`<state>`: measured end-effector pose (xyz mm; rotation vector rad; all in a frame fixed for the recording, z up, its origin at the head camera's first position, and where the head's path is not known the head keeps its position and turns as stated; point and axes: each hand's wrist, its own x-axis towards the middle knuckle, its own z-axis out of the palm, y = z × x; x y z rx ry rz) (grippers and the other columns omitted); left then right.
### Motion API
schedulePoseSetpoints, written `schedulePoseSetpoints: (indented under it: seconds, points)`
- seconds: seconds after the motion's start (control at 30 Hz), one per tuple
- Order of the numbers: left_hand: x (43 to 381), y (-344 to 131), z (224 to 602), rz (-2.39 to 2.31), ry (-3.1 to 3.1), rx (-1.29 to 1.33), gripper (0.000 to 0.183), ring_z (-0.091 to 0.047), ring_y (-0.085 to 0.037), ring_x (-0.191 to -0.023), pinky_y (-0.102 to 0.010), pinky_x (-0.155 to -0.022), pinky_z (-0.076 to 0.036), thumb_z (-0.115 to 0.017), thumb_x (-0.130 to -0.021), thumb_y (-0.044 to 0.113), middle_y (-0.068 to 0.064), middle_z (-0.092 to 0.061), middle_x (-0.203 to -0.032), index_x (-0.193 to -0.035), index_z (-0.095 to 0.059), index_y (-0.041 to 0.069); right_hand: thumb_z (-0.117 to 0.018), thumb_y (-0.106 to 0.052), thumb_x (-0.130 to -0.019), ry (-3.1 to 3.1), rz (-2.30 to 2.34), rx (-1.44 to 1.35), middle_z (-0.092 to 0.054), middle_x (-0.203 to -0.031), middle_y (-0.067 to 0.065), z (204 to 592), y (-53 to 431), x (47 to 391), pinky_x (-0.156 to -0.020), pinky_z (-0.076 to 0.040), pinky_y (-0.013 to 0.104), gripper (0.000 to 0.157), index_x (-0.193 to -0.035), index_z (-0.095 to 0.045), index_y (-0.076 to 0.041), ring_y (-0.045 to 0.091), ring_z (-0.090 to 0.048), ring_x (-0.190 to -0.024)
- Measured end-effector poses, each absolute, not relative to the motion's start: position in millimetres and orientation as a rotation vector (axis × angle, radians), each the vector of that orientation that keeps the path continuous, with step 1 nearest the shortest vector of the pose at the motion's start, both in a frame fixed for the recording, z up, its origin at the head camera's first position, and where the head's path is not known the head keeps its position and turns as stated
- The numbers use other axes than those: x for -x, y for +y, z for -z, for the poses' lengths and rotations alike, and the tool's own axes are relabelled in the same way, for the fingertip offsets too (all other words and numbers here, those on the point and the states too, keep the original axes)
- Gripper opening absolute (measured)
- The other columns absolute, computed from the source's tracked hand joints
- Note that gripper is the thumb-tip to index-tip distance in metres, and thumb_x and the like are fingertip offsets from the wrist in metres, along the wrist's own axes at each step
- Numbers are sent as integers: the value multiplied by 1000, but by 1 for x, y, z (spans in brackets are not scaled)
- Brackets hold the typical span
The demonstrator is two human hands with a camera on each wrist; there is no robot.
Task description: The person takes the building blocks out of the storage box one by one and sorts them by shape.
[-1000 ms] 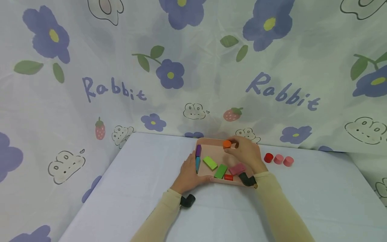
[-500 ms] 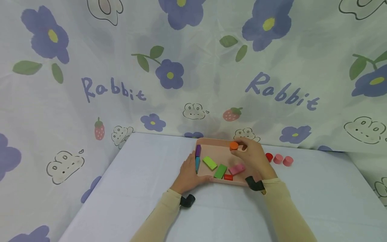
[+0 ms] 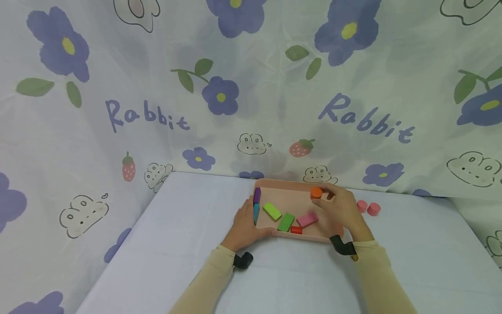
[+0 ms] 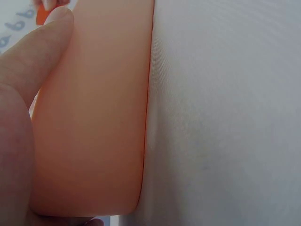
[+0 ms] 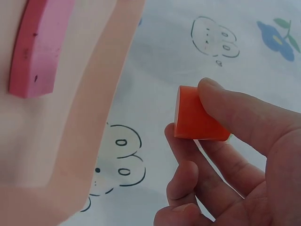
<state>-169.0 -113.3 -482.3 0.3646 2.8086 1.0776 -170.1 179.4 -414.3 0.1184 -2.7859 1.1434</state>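
Observation:
In the head view my right hand [image 3: 340, 208] pinches an orange cylinder block [image 3: 316, 193] above the right part of a shallow peach tray [image 3: 290, 185]. The right wrist view shows that orange block [image 5: 200, 115] between thumb and fingertips, clear of the tray wall [image 5: 94, 84]. My left hand [image 3: 243, 226] grips the tray's near left corner, its thumb [image 4: 44, 52] at the front wall and its fingers along the left side. Inside lie a purple block [image 3: 256, 195], a blue block [image 3: 256, 212], a lime block [image 3: 272, 211], a green block [image 3: 286, 222], a pink block [image 3: 307, 219] and a red block [image 3: 296, 230].
Two pink cylinder blocks [image 3: 374, 209] stand on the white table [image 3: 196, 209] right of the tray. A cloth [image 3: 251, 117] printed with flowers and rabbits hangs close behind the tray.
My right hand has moved rightward with the orange cylinder block, from the tray's far middle toward its right end. It now hides the red cylinder outside. My left hand stays put.

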Motion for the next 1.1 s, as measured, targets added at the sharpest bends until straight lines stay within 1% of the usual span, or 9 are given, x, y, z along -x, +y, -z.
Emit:
schedulePoseSetpoints:
  seconds: [0.1,0.3,0.43,0.53,0.7,0.9,1.1]
  points:
    - [170,-113,483,-1073,2812,-369,129,-15,-35,-153,-54,-122,-12,-79,-75,65,-17,-14,-167,-161,-5,4,-76,-24,-91,-2771,-1142,-130,-68,-113,14,417,186,168,-71,-45,34,45,-131,-65,-7,29,-53,-97]
    - [170,-114,484,-1066,2804,-374,129,-13,-36,-153,-55,-122,-12,-77,-75,67,-19,-12,-166,-161,-4,4,-75,-26,-91,-2733,-1124,-145,-66,-106,14,419,201,163,-67,-45,33,44,-129,-66,-5,28,-54,-95]
    - [171,-114,485,-1055,2806,-371,130,-13,-36,-153,-54,-122,-11,-77,-75,67,-18,-12,-167,-161,-4,5,-75,-26,-92,-2730,-1100,-135,-66,-110,17,418,208,159,-68,-46,33,45,-130,-65,-4,29,-54,-93]
    - [171,-114,485,-1056,2805,-364,130,-12,-36,-153,-54,-122,-11,-77,-75,68,-18,-12,-167,-162,-4,5,-76,-27,-92,-2733,-1083,-106,-67,-113,17,418,215,157,-67,-45,31,46,-130,-65,-3,27,-54,-90]
    - [172,-113,487,-1064,2804,-351,130,-12,-35,-153,-54,-122,-11,-77,-74,68,-17,-11,-167,-162,-4,6,-75,-28,-92,-2725,-1060,-50,-68,-109,16,419,224,154,-62,-43,29,45,-128,-66,-4,26,-54,-88]
    - [172,-113,488,-1070,2801,-356,131,-13,-36,-153,-55,-122,-12,-77,-74,68,-17,-11,-167,-162,-3,6,-74,-32,-92,-2750,-1030,40,-68,-111,20,423,237,151,-65,-44,31,49,-129,-64,-2,28,-54,-89]
    - [172,-113,488,-1071,2806,-349,131,-13,-36,-153,-55,-122,-13,-77,-73,69,-17,-12,-167,-162,-4,6,-74,-30,-92,-2731,-1047,100,-67,-108,19,424,247,150,-60,-45,31,45,-128,-65,-4,28,-54,-90]
